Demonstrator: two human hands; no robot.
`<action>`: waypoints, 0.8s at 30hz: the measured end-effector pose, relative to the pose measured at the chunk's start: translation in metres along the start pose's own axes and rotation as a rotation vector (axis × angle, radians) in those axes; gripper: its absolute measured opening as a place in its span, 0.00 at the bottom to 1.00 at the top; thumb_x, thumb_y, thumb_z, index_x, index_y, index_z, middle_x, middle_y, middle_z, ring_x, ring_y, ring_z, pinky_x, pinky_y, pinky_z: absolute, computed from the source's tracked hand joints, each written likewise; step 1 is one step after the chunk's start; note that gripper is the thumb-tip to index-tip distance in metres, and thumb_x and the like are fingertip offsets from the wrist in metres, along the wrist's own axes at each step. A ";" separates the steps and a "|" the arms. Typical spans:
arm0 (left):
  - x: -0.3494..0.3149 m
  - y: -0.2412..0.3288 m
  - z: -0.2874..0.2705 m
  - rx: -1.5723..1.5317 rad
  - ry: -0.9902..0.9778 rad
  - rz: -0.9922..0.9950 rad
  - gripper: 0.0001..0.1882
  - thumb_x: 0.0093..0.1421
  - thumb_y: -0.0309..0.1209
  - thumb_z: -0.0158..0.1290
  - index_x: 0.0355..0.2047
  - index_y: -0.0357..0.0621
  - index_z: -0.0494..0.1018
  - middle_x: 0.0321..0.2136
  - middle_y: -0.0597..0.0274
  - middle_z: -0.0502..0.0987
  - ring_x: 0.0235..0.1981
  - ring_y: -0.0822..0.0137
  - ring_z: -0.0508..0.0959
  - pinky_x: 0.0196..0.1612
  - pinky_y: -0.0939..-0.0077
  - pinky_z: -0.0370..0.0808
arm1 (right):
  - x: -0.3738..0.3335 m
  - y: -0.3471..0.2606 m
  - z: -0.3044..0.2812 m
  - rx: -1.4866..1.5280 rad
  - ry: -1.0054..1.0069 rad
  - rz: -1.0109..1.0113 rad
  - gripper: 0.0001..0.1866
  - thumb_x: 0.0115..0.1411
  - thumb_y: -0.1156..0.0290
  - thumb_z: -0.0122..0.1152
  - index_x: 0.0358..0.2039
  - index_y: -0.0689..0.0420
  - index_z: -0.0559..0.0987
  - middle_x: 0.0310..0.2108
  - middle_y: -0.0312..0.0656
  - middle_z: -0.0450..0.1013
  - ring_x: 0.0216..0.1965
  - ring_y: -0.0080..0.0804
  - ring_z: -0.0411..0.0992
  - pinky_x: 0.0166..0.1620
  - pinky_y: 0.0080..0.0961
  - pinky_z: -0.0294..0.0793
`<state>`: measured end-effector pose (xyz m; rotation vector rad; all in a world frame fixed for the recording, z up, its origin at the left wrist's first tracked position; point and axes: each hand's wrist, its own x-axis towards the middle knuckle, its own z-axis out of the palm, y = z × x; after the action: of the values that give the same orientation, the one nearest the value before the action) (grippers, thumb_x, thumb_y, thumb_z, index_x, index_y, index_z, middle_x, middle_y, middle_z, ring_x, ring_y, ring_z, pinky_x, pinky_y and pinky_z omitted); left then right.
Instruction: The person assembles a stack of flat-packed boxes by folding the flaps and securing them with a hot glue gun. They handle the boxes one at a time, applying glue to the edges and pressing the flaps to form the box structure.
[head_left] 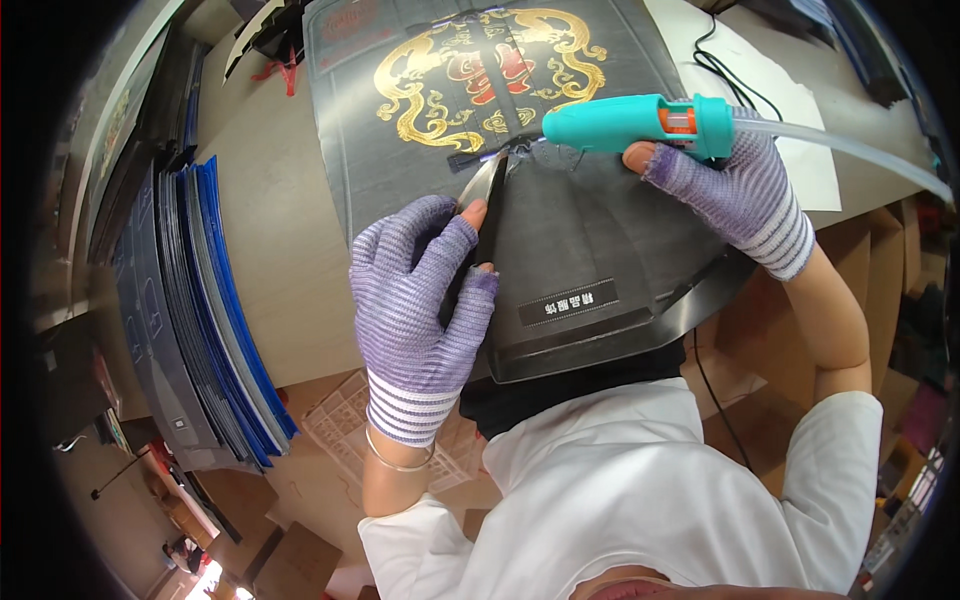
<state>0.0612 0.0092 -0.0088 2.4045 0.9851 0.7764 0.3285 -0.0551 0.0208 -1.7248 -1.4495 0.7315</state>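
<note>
A teal hot glue gun (620,125) is gripped in my right hand (735,185); a long clear glue stick (850,145) trails from its back end. Its front end points left, over the middle of a black printed bag-like piece (590,230) with gold and red ornament. My left hand (420,280) holds a pointed silver metal blade (482,185), whose handle is hidden in the palm. The blade's tip meets a short dark strap (470,160) close to the gun's nozzle. Both hands wear purple striped gloves with bare fingertips.
Stacked black and blue flat pieces (215,300) stand at the table's left edge. A red clip-like object (280,72) lies at the far left. Black cable (725,65) and white sheet (800,130) are at the far right. Cardboard boxes (840,290) stand below, right.
</note>
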 end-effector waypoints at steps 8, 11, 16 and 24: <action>0.010 0.003 -0.002 0.109 -0.114 0.063 0.22 0.49 0.22 0.58 0.47 0.43 0.78 0.45 0.54 0.75 0.47 0.55 0.72 0.53 0.66 0.70 | 0.002 0.005 0.004 -0.024 0.002 -0.098 0.20 0.54 0.56 0.72 0.40 0.58 0.83 0.29 0.40 0.80 0.32 0.24 0.77 0.39 0.22 0.76; 0.010 0.002 0.000 0.120 -0.110 0.073 0.21 0.48 0.22 0.58 0.46 0.42 0.78 0.44 0.55 0.76 0.46 0.55 0.71 0.53 0.65 0.70 | 0.004 -0.004 -0.003 -0.074 -0.045 -0.079 0.21 0.54 0.55 0.71 0.39 0.58 0.83 0.30 0.41 0.80 0.31 0.27 0.78 0.38 0.22 0.77; 0.012 -0.001 0.002 0.093 -0.104 0.096 0.21 0.48 0.21 0.58 0.45 0.41 0.79 0.44 0.56 0.77 0.45 0.55 0.71 0.53 0.65 0.69 | 0.007 0.001 -0.004 -0.252 -0.049 -0.156 0.23 0.53 0.49 0.70 0.39 0.56 0.83 0.28 0.42 0.80 0.29 0.31 0.79 0.36 0.25 0.77; 0.010 -0.003 0.006 0.083 -0.085 0.084 0.21 0.47 0.21 0.58 0.45 0.41 0.79 0.44 0.56 0.77 0.45 0.55 0.71 0.53 0.65 0.70 | 0.012 -0.002 0.005 -0.376 -0.018 -0.195 0.18 0.49 0.61 0.76 0.32 0.60 0.80 0.26 0.40 0.76 0.27 0.30 0.74 0.33 0.25 0.73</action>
<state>0.0692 0.0176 -0.0120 2.5423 0.9042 0.6677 0.3255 -0.0421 0.0198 -1.8159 -1.8263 0.3877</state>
